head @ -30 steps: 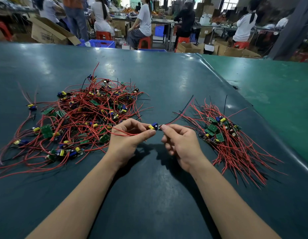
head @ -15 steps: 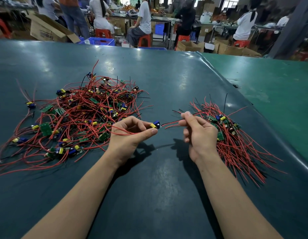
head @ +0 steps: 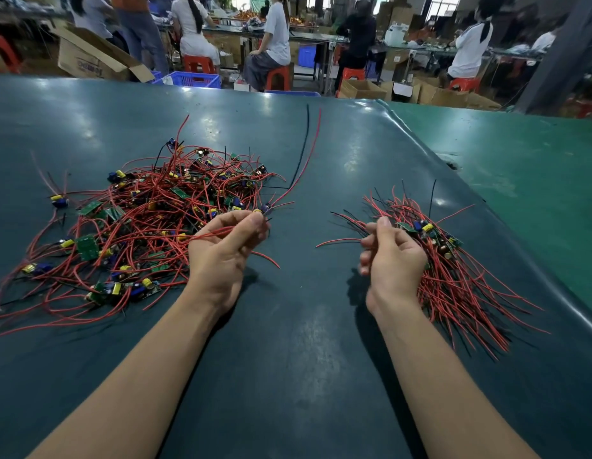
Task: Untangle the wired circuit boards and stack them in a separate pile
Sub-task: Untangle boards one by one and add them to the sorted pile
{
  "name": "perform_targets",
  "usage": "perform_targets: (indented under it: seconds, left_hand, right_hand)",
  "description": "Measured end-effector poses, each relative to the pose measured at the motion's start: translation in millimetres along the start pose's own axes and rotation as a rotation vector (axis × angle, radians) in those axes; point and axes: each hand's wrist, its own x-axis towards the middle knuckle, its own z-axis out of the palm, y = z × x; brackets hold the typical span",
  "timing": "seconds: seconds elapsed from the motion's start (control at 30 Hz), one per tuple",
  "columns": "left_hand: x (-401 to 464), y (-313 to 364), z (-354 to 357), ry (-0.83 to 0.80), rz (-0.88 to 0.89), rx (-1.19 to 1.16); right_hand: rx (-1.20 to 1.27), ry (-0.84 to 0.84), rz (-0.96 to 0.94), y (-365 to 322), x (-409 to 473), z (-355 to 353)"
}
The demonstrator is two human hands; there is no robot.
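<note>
A tangled heap of wired circuit boards [head: 145, 223], small green boards with red and black leads, lies on the left of the table. My left hand [head: 226, 250] pinches one small circuit board [head: 265, 209] at the heap's right edge. Its long red and black leads [head: 309, 150] rise free toward the far side, and more red leads run through my palm. The separate pile [head: 453, 270] of sorted boards lies at the right. My right hand [head: 392, 260] is half curled against that pile's left side, with red and black wire ends by its fingers. Whether it grips any of them is unclear.
The dark green table mat [head: 297, 326] ends at a raised edge [head: 506, 233] on the right, beside a lighter green surface [head: 519, 167]. Beyond the far edge are cardboard boxes [head: 92, 58], a blue crate [head: 192, 79], red stools and seated people.
My right hand let go of the board's leads and dropped back beside the right pile. The leads now spring up and away. My left hand still holds the board, nearer the heap.
</note>
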Motion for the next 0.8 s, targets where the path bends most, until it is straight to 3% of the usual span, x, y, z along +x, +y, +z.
perform_targets:
  seconds: [0.1, 0.2, 0.3, 0.4, 0.63, 0.8]
  left_hand:
    - [-3.4, 1.8, 3.1, -0.012, -0.069, -0.045]
    - [-6.8, 3.7, 3.9, -0.093, -0.183, 0.039]
    - [-12.6, 2.4, 5.7, -0.269, -0.298, 0.253]
    - [-18.8, -0.2, 6.7, -0.426, -0.334, 0.317]
    - [-20.8, -5.2, 5.2, -0.466, -0.371, 0.449]
    - [-19.3, -6.2, 9.2, -0.447, -0.363, 0.349]
  right_hand:
    - [0.002, -0.093, 0.078, -0.3, -1.7, 3.4]
    - [-0.085, -0.371, 0.248, -0.7, -7.6, 4.3]
    - [-0.15, -0.679, 0.319, 2.8, -17.6, 5.8]
    - [-0.149, -0.833, 0.311, 3.9, -21.1, 5.4]
    - [-0.122, -0.821, 0.292, 8.3, -25.6, 5.7]
    - [-0.121, -0.696, 0.246, 9.9, -24.5, 10.3]
